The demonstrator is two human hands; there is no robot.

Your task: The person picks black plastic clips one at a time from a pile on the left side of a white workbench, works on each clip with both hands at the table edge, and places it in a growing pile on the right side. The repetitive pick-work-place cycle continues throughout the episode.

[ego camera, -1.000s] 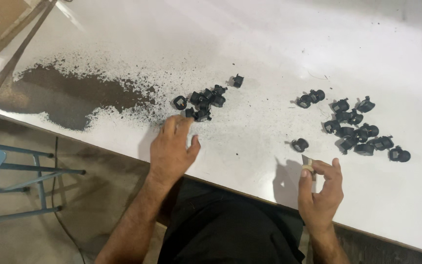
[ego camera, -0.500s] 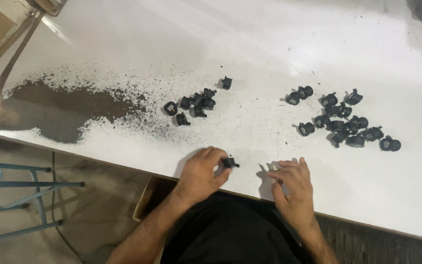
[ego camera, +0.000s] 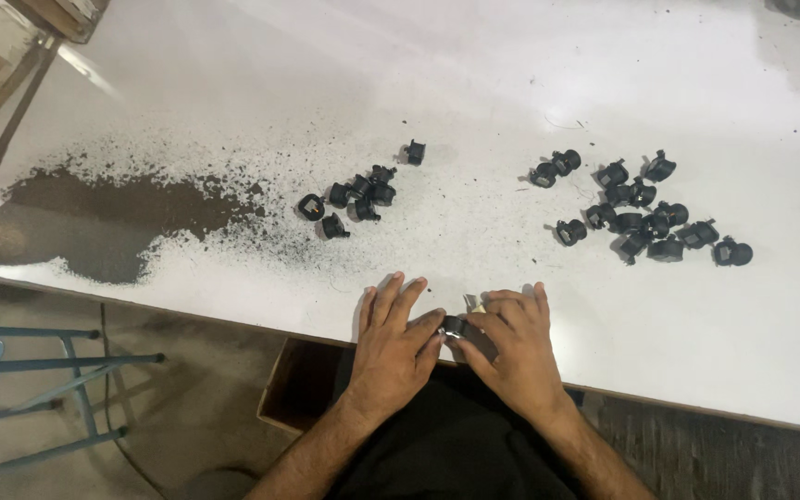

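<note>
My left hand and my right hand meet at the near edge of the white table. Between their fingertips sits one small black plastic part, pinched from both sides. A thin pale tool tip sticks up by my right index finger. A cluster of several black parts lies on the table ahead of my left hand. A larger cluster of several black parts lies farther right, ahead of my right hand.
Dark powder is spread over the table's left side, thinning into specks toward the middle. A blue stool stands on the floor at the left. An open cardboard box sits under the table edge.
My left hand came back from the left cluster with a black part. Both hands then closed together at the table edge around it.
</note>
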